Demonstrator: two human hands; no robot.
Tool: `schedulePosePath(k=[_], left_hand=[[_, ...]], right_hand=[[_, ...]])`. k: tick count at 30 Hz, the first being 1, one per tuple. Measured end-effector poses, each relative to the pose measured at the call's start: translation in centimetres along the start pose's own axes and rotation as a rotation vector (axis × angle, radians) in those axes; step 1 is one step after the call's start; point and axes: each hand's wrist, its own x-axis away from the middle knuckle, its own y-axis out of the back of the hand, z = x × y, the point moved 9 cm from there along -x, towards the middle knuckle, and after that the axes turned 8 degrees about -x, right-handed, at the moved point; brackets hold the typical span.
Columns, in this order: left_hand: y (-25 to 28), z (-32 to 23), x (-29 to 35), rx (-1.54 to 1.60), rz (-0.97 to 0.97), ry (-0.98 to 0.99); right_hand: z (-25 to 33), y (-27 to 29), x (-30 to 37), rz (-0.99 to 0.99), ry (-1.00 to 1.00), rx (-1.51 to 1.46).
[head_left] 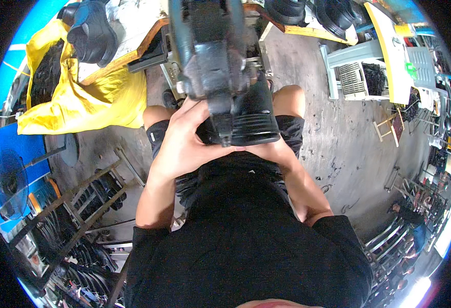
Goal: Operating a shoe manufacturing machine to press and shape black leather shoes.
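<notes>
Between my two hands is a black shoe [259,115] with a ribbed band across its near end, held beneath the dark head of a machine [212,61] that looks like a sewing machine. My left hand [187,136] wraps the shoe's left side, thumb stretched along its near edge. From the right, my right hand [270,152] grips the near right corner, its fingers partly hidden under the shoe. The thumbs nearly meet at the near edge. The machine's narrow lower part comes down in front of the shoe and hides some of it and where they touch.
A yellow sack [115,105] hangs at the left bench edge, near a black shoe [93,38]. More black shoes [333,18] stand at the far right. A floor fan [10,179] and metal rack [94,218] are left; a pale crate [351,79] and small wooden stool [397,127] are right.
</notes>
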Motion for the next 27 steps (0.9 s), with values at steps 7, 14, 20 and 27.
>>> schedulePosePath(k=[7,14,20,27], left_hand=[[0.0,1.0,0.5,0.122,-0.018,-0.012],[0.0,2.1,1.4,0.136,-0.034,-0.002],[0.3,2.1,1.3,0.076,-0.032,0.025],[-0.2,3.1,2.1,0.153,-0.075,0.113]], right_hand=[[-0.7,0.0,0.3,0.022,-0.007,0.36],[-0.9,0.2,0.0,0.085,0.058,0.715],[4.6,-1.9,0.5,-0.019,0.44,0.946],[5.4,-2.0,1.1,-0.023,0.423,1.114]])
